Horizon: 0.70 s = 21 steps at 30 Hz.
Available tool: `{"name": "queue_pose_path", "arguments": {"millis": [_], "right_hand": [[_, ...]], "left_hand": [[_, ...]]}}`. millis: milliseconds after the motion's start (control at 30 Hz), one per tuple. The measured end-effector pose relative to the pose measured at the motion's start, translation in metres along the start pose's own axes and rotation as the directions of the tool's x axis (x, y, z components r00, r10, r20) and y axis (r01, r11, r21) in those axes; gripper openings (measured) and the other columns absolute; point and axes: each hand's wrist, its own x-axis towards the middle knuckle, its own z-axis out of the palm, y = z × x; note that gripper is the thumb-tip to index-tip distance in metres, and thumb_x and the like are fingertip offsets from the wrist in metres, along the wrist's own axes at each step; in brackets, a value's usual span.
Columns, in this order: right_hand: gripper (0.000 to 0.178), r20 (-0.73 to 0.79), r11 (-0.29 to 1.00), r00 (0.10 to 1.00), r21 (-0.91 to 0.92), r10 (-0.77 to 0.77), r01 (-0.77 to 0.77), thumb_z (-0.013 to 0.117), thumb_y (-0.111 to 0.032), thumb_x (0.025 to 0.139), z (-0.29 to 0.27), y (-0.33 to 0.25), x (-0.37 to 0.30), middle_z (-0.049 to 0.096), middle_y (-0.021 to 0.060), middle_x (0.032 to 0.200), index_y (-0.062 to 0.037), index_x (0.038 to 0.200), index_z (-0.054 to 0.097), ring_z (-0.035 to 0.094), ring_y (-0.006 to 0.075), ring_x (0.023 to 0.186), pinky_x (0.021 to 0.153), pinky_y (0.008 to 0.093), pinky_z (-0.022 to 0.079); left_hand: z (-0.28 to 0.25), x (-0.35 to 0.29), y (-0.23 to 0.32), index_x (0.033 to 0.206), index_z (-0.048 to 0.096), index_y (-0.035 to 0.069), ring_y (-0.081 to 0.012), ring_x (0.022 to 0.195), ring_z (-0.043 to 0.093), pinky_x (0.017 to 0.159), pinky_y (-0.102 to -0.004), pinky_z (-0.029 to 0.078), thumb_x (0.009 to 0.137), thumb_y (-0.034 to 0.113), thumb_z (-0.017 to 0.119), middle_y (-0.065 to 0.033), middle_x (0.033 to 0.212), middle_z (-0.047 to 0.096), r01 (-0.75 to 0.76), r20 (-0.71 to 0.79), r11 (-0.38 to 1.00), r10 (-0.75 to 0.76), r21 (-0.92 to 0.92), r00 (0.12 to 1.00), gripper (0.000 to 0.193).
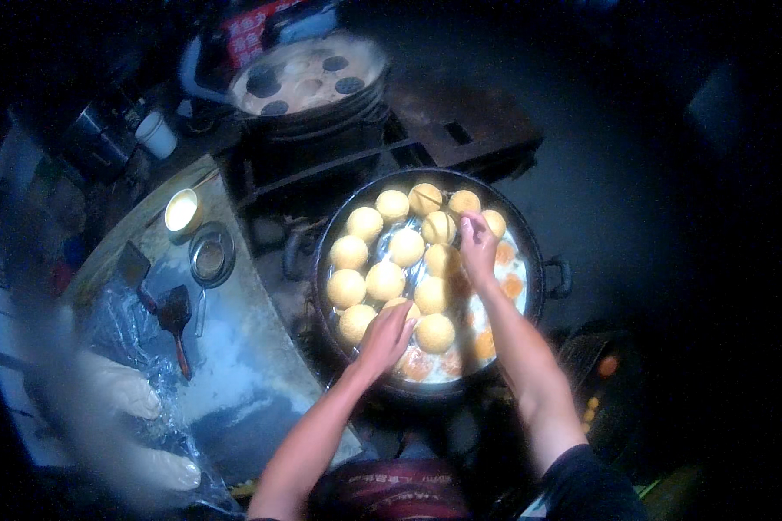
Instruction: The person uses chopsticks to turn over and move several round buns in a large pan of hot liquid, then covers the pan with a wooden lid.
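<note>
A wide black pan (pixel 320 286) with side handles lies before me, holding several golden, smooth-looking dough balls (pixel 385 281). Along its right and lower inside, flat orange-yellow rounds (pixel 513 286) sit in something white. My left hand (pixel 385 340) is at the pan's near side, its fingers closed over a ball (pixel 400 307) that they partly cover. Farther right and deeper in, my right hand (pixel 476 247) has its fingers bent together between a ball at the far right (pixel 493 223) and its neighbour. What those fingers hold, if anything, is hidden. Thin dark streaks cross a few balls near it.
Left of the pan, a worktop (pixel 243 347) carries a pale bowl (pixel 182 211), a round strainer (pixel 211 257), a dark spatula (pixel 175 311) and crumpled clear plastic (pixel 130 328). A large round stove top (pixel 308 82) with dark holes stands behind. A white cup (pixel 155 135) is farther left.
</note>
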Motion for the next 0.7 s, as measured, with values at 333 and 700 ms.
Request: {"name": "queue_pose_path", "arguments": {"millis": [333,700], "right_hand": [[0.015,0.262,0.978,0.948,-0.056,-0.178,0.199,0.066,-0.004,0.107,0.008,-0.045,-0.029,0.075,0.0114,0.107,0.0003,0.12,0.071,0.072,0.0157,0.095,0.084,0.0295,0.058],[0.014,0.163,0.992,0.984,-0.086,-0.075,0.09,0.069,-0.007,0.107,-0.001,-0.045,-0.041,0.076,0.0053,0.101,-0.0024,0.12,0.074,0.071,0.0118,0.092,0.079,0.0294,0.057]], "left_hand": [[-0.062,0.004,-0.04,0.14,0.062,-0.003,-0.0459,0.124,0.065,0.107,-0.0499,0.051,0.107,0.016,0.064,-0.0273,0.132,0.069,0.13,-0.33,0.991,-0.128,-0.016,0.935,0.038],[-0.055,0.033,-0.062,0.137,0.065,-0.003,-0.0423,0.12,0.069,0.105,-0.0489,0.053,0.107,0.02,0.063,-0.0255,0.128,0.072,0.071,-0.293,0.995,-0.046,0.075,0.955,0.037]]}}
